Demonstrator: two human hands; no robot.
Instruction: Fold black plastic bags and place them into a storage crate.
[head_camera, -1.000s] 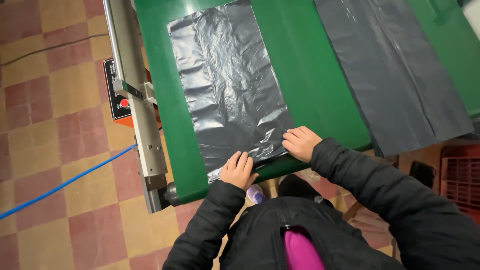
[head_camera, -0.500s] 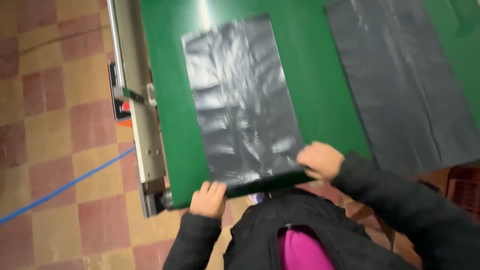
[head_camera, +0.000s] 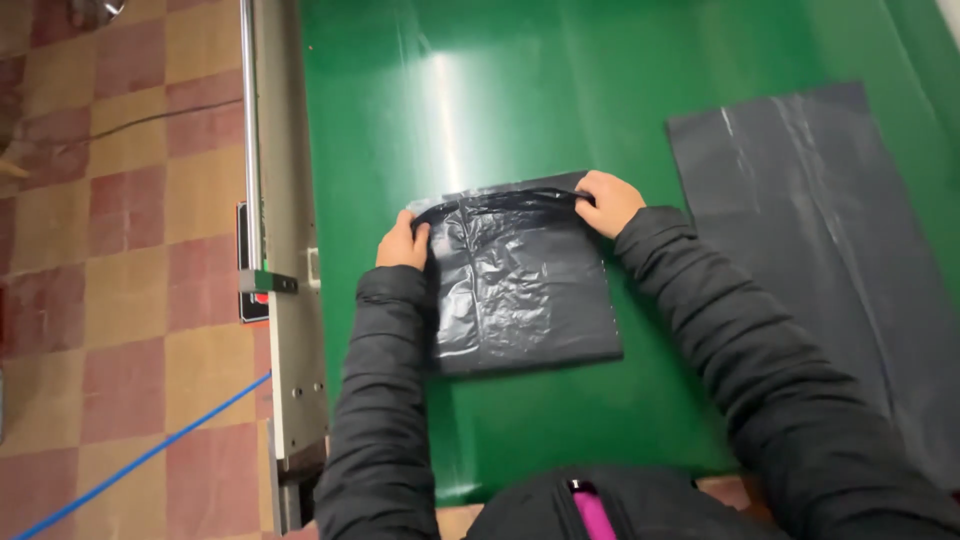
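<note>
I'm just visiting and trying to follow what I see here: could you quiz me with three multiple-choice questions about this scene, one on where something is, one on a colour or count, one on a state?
1. Where does the second, flat plastic sheet lie, from the person's view?
A. To the right of the folded black bag
B. On the checked floor
C. Under the metal side rail

2. What colour is the table surface?
A. Red
B. Green
C. White

3. How do the hands hold the folded black bag?
A. Both hang clear of it
B. Only one touches it
C. The left hand and right hand each grip its far edge

Answers: 1 A, the sheet lies spread out to the right of the bag. 2 B, the surface is glossy green. 3 C, fingers of both hands close on the bag's far corners.
</note>
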